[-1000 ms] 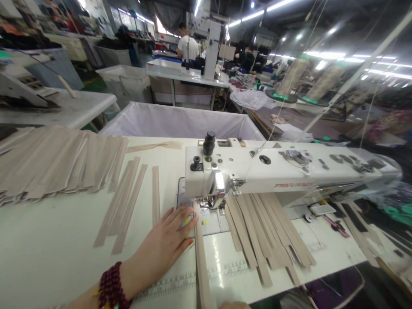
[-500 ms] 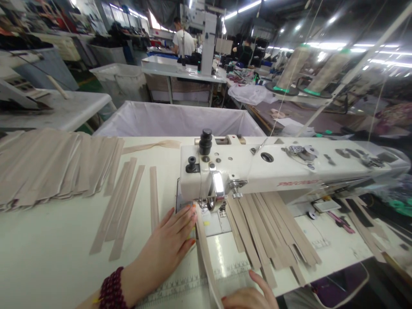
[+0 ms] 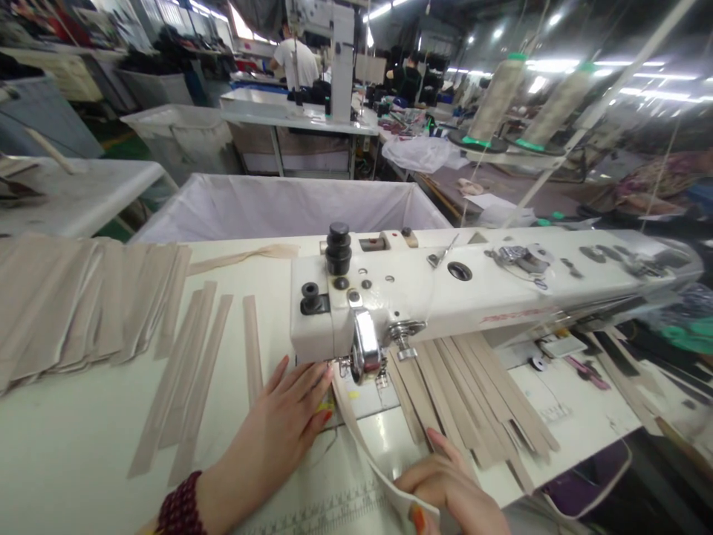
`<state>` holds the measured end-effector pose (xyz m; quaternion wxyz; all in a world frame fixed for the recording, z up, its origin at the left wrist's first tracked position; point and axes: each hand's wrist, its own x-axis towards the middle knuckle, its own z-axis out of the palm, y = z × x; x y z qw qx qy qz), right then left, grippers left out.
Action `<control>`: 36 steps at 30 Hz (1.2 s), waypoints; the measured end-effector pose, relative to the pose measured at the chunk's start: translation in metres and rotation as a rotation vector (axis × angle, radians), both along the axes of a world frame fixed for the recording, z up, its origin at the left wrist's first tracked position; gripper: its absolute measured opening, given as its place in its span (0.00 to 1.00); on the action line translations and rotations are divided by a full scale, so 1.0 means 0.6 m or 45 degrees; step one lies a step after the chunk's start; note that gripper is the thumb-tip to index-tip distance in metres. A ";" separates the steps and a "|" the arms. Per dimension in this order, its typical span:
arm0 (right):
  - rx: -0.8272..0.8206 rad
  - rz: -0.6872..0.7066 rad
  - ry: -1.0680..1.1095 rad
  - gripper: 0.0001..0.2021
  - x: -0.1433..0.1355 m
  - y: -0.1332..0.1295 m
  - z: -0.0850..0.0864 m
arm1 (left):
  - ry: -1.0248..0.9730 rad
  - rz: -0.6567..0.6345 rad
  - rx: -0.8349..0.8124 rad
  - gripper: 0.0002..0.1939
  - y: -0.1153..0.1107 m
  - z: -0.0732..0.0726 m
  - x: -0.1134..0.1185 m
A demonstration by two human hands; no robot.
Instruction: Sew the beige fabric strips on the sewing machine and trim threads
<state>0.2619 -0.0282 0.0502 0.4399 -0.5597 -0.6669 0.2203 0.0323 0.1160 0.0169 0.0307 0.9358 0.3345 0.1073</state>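
A white sewing machine (image 3: 445, 286) stands across the table. One beige strip (image 3: 365, 446) runs from under its needle area toward me, curving to the right. My left hand (image 3: 278, 420) lies flat beside the presser foot, fingers spread, its fingertips at the strip's far end. Lower right, my right hand (image 3: 448, 487) pinches the strip's near end between thumb and fingers, with the index finger stretched forward. Several beige strips (image 3: 462, 394) lie right of the needle area. More loose strips (image 3: 192, 394) rest on the left.
A thick stack of beige pieces (image 3: 72, 305) covers the table's far left. Behind the table is a bin with white lining (image 3: 312, 208). Thread cones (image 3: 495, 104) stand at the back right. A person in a white shirt (image 3: 296, 63) is in the background.
My right hand has come further into view, lifting and bending the strip's near end. My left hand stays beside the presser foot. The whole view has shifted slightly.
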 end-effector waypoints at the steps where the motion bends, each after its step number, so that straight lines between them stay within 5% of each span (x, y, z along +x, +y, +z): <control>1: -0.006 0.035 -0.009 0.06 0.002 0.007 0.002 | -0.006 0.010 -0.016 0.20 0.003 -0.001 0.000; 8: 0.042 0.124 -0.110 0.08 0.014 0.055 0.016 | -0.092 0.072 -0.042 0.18 0.016 -0.010 0.005; 21: -0.074 0.243 -0.400 0.06 0.004 0.123 0.043 | -0.027 0.030 -0.076 0.19 0.026 0.012 0.009; 36: 0.133 0.255 -0.892 0.04 -0.022 0.189 0.004 | -0.089 0.052 -0.107 0.16 0.018 0.014 0.009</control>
